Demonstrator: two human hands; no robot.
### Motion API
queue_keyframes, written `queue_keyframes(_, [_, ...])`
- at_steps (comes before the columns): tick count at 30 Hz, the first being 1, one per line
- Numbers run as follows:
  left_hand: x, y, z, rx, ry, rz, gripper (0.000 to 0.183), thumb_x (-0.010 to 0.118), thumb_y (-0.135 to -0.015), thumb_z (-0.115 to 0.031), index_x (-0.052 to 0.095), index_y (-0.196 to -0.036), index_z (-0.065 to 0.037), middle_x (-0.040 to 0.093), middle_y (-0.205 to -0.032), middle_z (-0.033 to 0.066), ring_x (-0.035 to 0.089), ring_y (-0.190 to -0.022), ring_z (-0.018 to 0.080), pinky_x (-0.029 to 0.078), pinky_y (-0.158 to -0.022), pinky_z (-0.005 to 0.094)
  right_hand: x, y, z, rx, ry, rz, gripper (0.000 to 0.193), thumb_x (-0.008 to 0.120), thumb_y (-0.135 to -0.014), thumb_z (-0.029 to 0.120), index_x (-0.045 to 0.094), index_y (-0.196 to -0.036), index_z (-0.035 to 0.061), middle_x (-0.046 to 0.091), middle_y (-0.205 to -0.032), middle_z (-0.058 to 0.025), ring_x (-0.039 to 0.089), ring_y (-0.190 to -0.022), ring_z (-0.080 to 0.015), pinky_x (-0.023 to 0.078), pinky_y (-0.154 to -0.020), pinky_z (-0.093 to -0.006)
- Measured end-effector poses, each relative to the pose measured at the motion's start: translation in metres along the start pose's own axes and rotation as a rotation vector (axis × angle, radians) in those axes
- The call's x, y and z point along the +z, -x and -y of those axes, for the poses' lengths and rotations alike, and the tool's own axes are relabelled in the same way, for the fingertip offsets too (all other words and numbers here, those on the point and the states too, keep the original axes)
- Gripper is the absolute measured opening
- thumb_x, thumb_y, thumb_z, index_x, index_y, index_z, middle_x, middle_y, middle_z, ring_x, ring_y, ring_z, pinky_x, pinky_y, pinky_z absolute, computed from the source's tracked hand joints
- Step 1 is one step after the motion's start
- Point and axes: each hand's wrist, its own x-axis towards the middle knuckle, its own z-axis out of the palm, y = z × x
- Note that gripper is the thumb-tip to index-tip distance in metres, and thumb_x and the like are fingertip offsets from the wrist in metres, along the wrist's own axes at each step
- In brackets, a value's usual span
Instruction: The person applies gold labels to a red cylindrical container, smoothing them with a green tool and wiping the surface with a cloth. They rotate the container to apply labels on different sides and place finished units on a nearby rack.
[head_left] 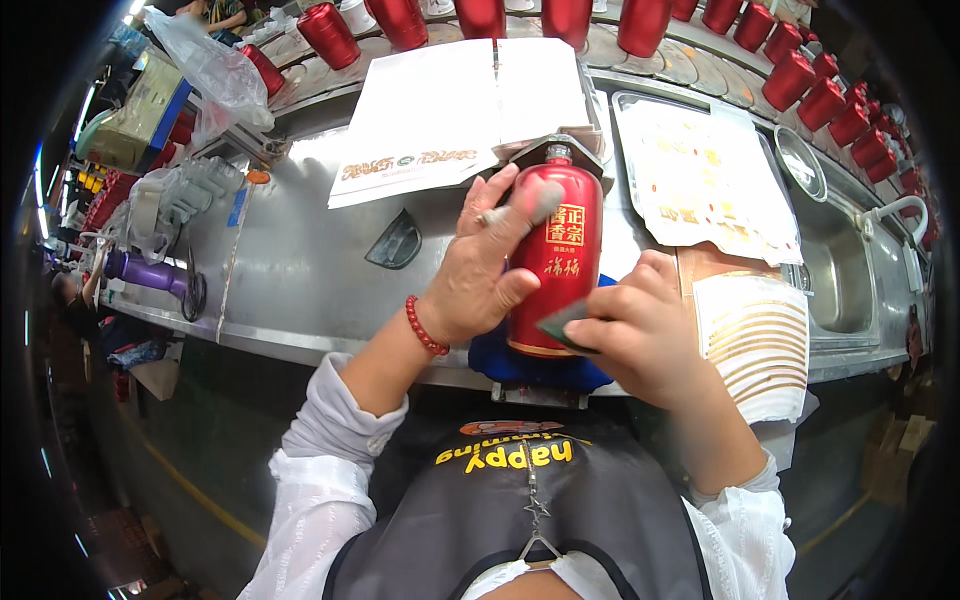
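A glossy red bottle point(582, 200) with gold lettering lies tilted in front of me, its clear neck pointing away, on a stand with blue cloth point(490, 362). My left hand point(478, 255) is against the bottle's left side, fingers spread and one covered fingertip on its face. The thumb reaches toward the bottle's lower left. In my right hand point(640, 325) a small dark green flat scraper point(566, 326) is pinched between thumb and fingers, its edge at the bottle's lower right side. How firmly it presses I cannot tell.
White label sheets point(430, 105) stand behind the bottle. More sheets point(715, 180) and a sheet of gold curved strips point(755, 335) lie right, near a sink point(842, 285). A dark half-round piece point(396, 242) sits left on the metal bench point(300, 270). Red bottles point(328, 36) line the conveyor beyond.
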Motion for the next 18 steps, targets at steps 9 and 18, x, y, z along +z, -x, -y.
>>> queue_keyframes(9, [0.026, 0.058, -0.029, -0.084, -0.306, -0.07, 0.097, 0.062, -0.09, -0.066, 0.034, -0.154, 0.001, 0.046, -0.151, 0.0223, 0.032, -0.147, 0.0446, 0.007, -0.121, 0.0628, 0.002, -0.039, -0.074, 0.406, -0.285, -0.095, 0.015, 0.076, -0.085, 0.013, 0.069, -0.095, 0.0038, 0.065, -0.082, -0.0092, 0.064, -0.077, -0.0243, 0.049, -0.071, -0.034])
queue_keyframes(18, [0.024, 0.047, -0.052, -0.156, -0.563, -0.032, 0.103, 0.08, -0.079, -0.045, 0.032, -0.156, 0.005, 0.069, -0.103, 0.0157, 0.037, -0.144, 0.0438, 0.007, -0.112, 0.0754, 0.003, -0.071, -0.071, 0.386, -0.274, -0.012, 0.011, 0.076, -0.085, 0.013, 0.066, -0.088, 0.0097, 0.063, -0.08, -0.0059, 0.06, -0.075, -0.0253, 0.039, -0.075, -0.0395])
